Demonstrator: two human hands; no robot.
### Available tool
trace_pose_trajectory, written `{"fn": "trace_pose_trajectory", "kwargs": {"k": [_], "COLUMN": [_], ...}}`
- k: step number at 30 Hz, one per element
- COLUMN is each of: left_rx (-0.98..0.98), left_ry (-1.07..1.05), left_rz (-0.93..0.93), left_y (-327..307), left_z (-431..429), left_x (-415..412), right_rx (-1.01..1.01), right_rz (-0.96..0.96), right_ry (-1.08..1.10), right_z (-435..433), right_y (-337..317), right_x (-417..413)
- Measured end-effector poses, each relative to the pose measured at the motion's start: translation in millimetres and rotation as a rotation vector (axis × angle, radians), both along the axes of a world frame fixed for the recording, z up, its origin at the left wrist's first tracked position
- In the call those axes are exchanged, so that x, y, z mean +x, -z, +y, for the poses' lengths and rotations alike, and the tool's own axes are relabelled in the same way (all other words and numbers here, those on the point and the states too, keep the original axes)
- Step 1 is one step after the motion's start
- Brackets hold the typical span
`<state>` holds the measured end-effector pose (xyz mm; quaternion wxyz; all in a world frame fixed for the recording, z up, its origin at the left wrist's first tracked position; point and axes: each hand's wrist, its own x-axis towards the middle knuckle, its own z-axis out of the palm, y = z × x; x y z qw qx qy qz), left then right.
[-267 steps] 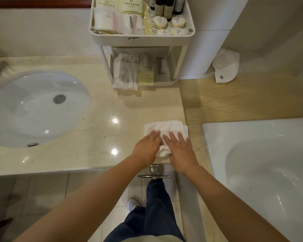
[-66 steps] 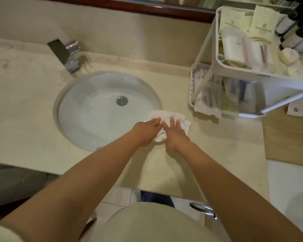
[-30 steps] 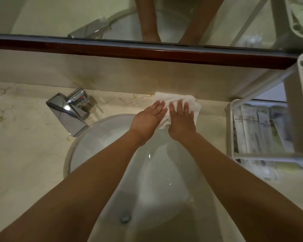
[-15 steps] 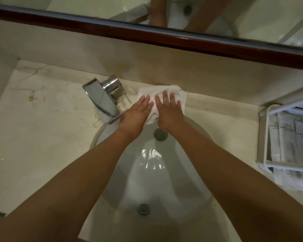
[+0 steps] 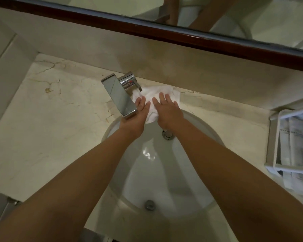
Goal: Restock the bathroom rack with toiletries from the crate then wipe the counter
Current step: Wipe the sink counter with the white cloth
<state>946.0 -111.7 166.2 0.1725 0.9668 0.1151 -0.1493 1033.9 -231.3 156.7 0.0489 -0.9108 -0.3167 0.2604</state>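
**Two at the tap: left hand and right hand flat on the cloth**

Both hands lay side by side with fingers straight, gripping nothing and pressing the white cloth down; the left hand sat just beside the chrome tap, its outer edge partly hidden by the spout; the cloth was crumpled on the marble counter, on the strip between the wall and the sink, touching the tap's base, its near edge reaching the sink's rim; the white rack stood on the counter at the right edge, wrapped packets on its lower shelf.
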Motion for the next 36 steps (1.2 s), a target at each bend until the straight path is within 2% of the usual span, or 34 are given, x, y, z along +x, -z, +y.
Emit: {"fn": "trace_pose_trajectory", "kwargs": {"k": [2,5,11,19,36], "left_rx": [0.075,0.135,0.124,0.092,0.134], "left_ry": [0.092,0.181,0.33,0.459,0.488], "left_rz": [0.084,0.095,0.121,0.063,0.1], "left_y": [2.9,9.7,9.1,6.9,-4.9], "left_z": [-1.9,-19.0,-80.6,-160.5,-248.5], "left_x": [7.8,13.2,34.2,33.0,-20.1], "right_rx": [-0.009,-0.025,-0.068,-0.071,-0.009], "right_rz": [0.006,0.002,0.041,0.07,0.08], "right_ry": [0.014,0.042,0.174,0.304,0.304], "right_z": [-9.4,-32.0,-102.9,-189.9,-280.5], "right_y": [-2.3,-5.0,-12.5,-14.2,-12.2], "right_x": [-0.2,-2.4,-2.1,-21.2,-77.1]}}
